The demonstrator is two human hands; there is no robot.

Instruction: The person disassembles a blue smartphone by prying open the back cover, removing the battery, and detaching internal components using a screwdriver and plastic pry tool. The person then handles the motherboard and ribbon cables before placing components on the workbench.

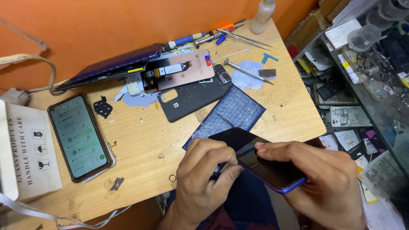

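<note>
My right hand (328, 179) grips a dark smartphone (272, 170) with a blue-purple rim, held over the table's front edge. My left hand (204, 174) pinches a thin black sheet (232, 138) at the phone's upper end, thumb and fingers closed on it. Just behind lies a blue patterned pouch (234, 111). Further back on the wooden table (145, 145) rest a black back cover (187, 99) and a pinkish screen panel (183, 70) with a flex cable.
A lit phone (79, 136) in a case lies left, beside a white box (30, 149). A purple-backed phone (115, 66), screwdrivers (200, 38), tweezers (245, 38) and a bottle (262, 16) sit at the back. A glass cabinet of parts (362, 85) stands right.
</note>
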